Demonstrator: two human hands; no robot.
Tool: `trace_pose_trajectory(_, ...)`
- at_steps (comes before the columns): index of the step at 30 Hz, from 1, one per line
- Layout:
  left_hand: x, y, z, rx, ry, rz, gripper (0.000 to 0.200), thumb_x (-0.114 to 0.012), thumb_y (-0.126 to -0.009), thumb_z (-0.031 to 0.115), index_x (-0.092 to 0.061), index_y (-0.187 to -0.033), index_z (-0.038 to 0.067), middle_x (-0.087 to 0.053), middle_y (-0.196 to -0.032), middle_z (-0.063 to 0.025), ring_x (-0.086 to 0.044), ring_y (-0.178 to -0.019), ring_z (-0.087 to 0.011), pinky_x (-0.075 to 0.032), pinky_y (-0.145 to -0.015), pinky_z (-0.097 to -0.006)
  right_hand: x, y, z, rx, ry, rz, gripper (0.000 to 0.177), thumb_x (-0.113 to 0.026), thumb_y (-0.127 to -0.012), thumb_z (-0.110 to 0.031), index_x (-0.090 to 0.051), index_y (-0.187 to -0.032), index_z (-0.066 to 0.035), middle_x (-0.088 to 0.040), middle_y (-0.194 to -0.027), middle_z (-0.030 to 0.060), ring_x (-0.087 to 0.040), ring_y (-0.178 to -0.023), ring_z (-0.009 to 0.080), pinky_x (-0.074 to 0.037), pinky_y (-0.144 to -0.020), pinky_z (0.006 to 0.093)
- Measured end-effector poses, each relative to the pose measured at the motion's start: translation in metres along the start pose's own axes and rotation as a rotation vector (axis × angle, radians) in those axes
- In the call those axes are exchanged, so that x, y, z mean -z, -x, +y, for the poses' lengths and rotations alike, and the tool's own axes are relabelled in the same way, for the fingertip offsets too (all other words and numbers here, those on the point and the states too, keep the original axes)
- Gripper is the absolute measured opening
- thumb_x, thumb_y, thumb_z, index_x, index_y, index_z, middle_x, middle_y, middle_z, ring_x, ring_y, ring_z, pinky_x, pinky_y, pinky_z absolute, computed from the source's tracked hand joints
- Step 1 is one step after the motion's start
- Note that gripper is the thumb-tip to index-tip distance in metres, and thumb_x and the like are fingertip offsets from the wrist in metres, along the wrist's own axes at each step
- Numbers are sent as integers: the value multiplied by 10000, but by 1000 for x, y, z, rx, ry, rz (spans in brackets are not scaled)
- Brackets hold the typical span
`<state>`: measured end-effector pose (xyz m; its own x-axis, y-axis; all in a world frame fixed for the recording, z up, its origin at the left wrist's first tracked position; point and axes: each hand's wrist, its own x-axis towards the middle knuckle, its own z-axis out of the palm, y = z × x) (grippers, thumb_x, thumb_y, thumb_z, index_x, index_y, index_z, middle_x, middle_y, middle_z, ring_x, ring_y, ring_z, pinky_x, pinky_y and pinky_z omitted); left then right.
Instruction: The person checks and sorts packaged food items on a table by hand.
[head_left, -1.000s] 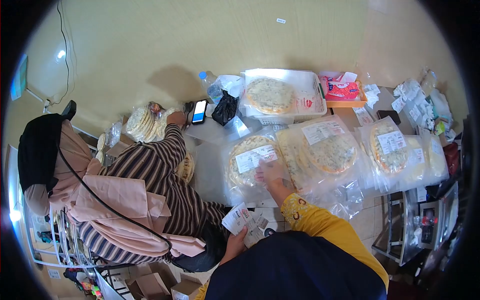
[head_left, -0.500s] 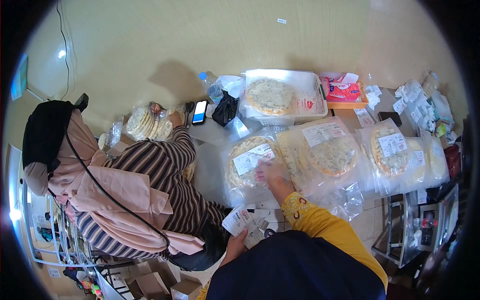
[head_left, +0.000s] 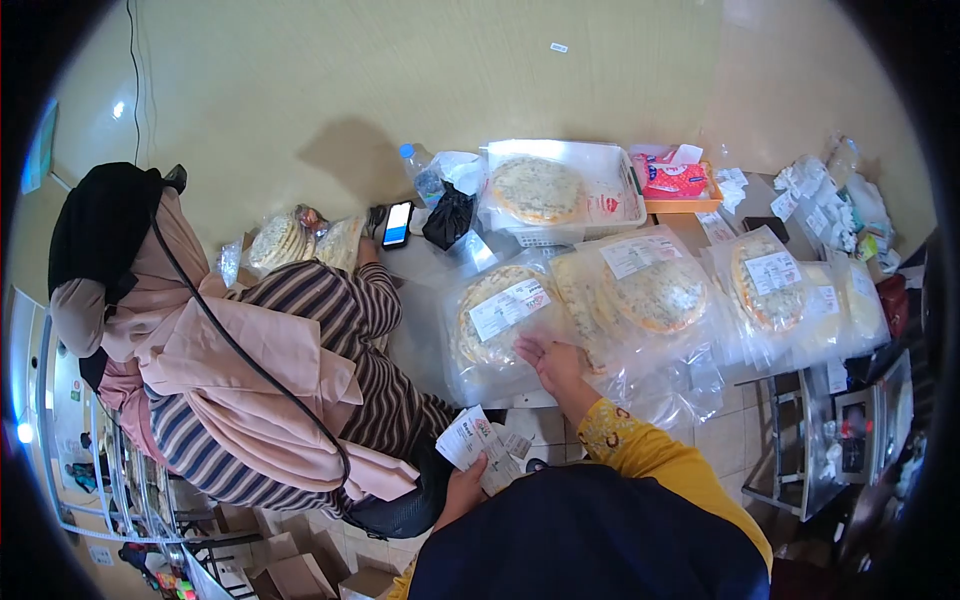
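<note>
In my left hand, low in front of me, is a fan of printed paper labels. My right hand, fingers stretched out, rests at the lower right edge of a bagged pizza. A white printed label lies at a slant across that clear bag. Just to its right, another bagged pizza with a label near its top overlaps more pizzas in plastic.
On my left sits a person in a striped top, one hand by stacked flatbreads. Along the wall stand a phone, a black plastic bag, a white basket and a tissue pack. More bagged pizzas lie rightward.
My right hand has drawn off the label, down and slightly right to the bag's edge. The other person's arm has shifted a little down and right.
</note>
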<state>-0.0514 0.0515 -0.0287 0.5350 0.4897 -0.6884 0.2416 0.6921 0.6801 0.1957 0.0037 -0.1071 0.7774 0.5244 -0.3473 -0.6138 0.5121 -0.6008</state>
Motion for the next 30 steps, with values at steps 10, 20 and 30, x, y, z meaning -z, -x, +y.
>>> trace_pose_trajectory(10,17,7,1,-7,65,-154,335,-510,-893,123,-448,-1195,-7,-551,-1130,-140,-543,-1029,-313,-432,-887,-462,-33,28,6,20,376,-140,322,-551,-879,-224,-528,-1089,19,-609,-908,101,-607,-779,185,-506,-708,269)
trace_pose_trajectory(20,2,19,13,-61,102,-228,330,-465,-907,132,-440,-1202,-13,-551,-1129,-146,-543,-1042,-306,-434,-896,-468,-128,38,-124,65,220,-196,223,-480,-897,-168,-544,-981,29,-613,-843,129,-623,-698,208,-531,-614,301)
trace_pose_trajectory(30,-46,-1,19,48,304,-424,324,-481,-875,61,-453,-1189,-17,-538,-1143,-162,-525,-1061,-342,-395,-927,-506,-122,94,-282,245,362,-201,277,-441,-921,-180,-518,-1076,36,-612,-1012,154,-627,-859,223,-528,-675,314)
